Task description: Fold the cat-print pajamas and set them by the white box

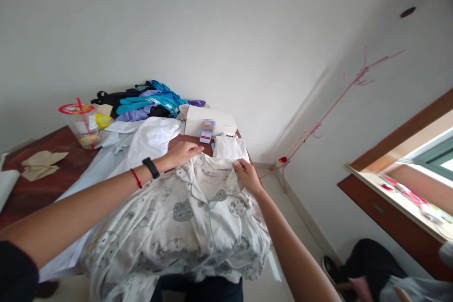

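A white pajama shirt (198,217) with grey cartoon prints lies spread over the table's near edge, its collar at the far end and its lower part hanging down. My left hand (183,154), below a black wristband and a red cord, grips the collar's left side, with its fingertips partly hidden. On the collar's right side, my right hand (247,175) pinches the cloth between thumb and fingers. Just beyond the collar lies a folded white garment (230,145). A phone (206,132) leans against a white box (194,120) behind it.
White clothes (152,134) and a pile of blue, purple and black clothes (152,101) lie on the dark wooden table (42,198). A plastic cup (85,130) with a straw and crumpled brown paper (42,164) are at left. A pink coat rack (318,125) stands at right.
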Action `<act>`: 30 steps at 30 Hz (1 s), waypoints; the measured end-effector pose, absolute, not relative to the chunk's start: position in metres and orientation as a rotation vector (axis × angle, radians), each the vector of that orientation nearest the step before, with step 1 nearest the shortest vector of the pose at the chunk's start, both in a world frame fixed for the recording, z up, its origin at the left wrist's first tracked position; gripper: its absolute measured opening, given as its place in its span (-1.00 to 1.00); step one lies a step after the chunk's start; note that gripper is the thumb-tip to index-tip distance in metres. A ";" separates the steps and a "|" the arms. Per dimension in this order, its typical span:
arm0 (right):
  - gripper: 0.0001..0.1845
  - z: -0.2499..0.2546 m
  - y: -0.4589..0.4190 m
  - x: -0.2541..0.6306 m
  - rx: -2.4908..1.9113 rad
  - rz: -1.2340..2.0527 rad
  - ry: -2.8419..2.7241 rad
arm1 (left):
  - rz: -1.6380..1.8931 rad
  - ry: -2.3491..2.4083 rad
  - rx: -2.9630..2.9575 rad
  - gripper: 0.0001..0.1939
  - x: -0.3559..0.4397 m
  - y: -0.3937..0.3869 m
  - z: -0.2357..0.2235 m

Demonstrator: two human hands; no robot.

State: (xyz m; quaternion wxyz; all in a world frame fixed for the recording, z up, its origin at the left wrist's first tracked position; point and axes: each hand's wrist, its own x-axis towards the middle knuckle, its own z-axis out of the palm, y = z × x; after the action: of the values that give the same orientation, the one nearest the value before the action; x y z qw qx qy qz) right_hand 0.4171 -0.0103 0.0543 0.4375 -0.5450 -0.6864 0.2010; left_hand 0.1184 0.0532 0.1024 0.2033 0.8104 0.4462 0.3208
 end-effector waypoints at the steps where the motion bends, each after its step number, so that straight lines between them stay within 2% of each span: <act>1: -0.54 0.054 -0.002 0.415 -1.374 0.456 -1.681 | 0.877 1.271 2.264 -0.37 0.119 0.059 0.101; 6: -0.57 0.047 0.041 0.405 -1.491 0.314 -1.650 | 0.826 1.469 2.188 -0.23 0.128 0.090 0.088; 10: -0.62 0.027 0.066 0.403 -1.634 0.287 -1.758 | 0.684 1.633 2.035 -0.20 0.138 0.112 0.066; 18: -0.68 -0.020 0.071 0.410 -1.923 0.244 -1.907 | 0.422 1.537 1.779 -0.11 0.132 0.114 0.037; 21: -0.66 -0.028 0.069 0.410 -1.969 0.203 -1.910 | 0.348 1.501 1.777 -0.22 0.115 0.093 0.037; 25: -0.61 -0.035 0.069 0.411 -1.978 0.158 -1.911 | 0.274 1.560 2.049 -0.26 0.088 0.049 0.028; 29: -0.58 -0.038 0.070 0.414 -1.965 0.140 -1.918 | 0.253 1.633 2.176 -0.73 0.067 0.021 0.015; 30: -0.58 -0.038 0.070 0.414 -1.961 0.137 -1.920 | 0.267 1.607 2.166 -0.76 0.064 0.020 0.014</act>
State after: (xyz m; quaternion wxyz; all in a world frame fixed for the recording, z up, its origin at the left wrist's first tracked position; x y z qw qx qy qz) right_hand 0.4141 0.0700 -0.0382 0.1955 -0.6998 -0.6853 0.0488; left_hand 0.0636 0.0204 0.0137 0.2141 0.7807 0.5791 0.0964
